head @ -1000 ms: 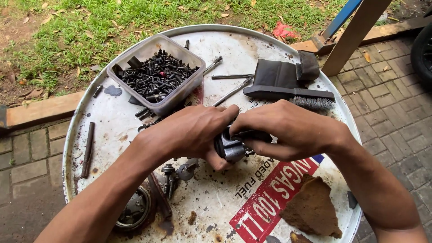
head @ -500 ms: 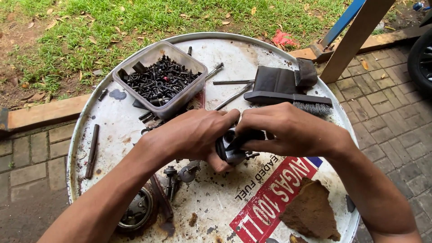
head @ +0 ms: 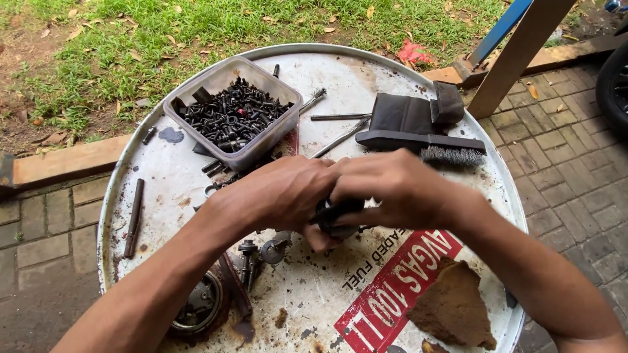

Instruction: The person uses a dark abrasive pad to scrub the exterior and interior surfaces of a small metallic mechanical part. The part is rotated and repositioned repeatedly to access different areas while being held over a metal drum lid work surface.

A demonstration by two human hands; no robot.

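Head view shows the left hand (head: pixel 288 196) and the right hand (head: pixel 392 189) meeting over the middle of the round white metal drum-lid surface (head: pixel 340 85), both closed around a small black round part (head: pixel 333 216) that peeks out between the fingers. Just behind the left hand sits a clear plastic tub of black bolts and screws (head: pixel 232 114), and behind the right hand lie a black-handled wire brush (head: pixel 425 145) and a folded dark cloth (head: pixel 409 112). Near the right forearm rests a brown jagged rusty fragment (head: pixel 451 304), and a dark slim rod (head: pixel 134 219) lies well apart at the left rim.
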